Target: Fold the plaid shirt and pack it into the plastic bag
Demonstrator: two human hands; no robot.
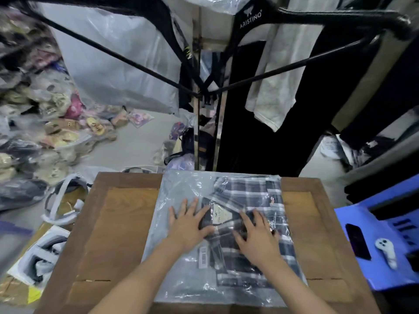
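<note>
Already folded, plaid shirt [249, 198] lies inside crinkled plastic bag [179, 191].

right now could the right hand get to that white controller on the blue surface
Probably yes. The right hand lies flat on the bagged plaid shirt, holding nothing. The white controller sits in the open on the blue surface to that hand's side, with only bare table between them.
</note>
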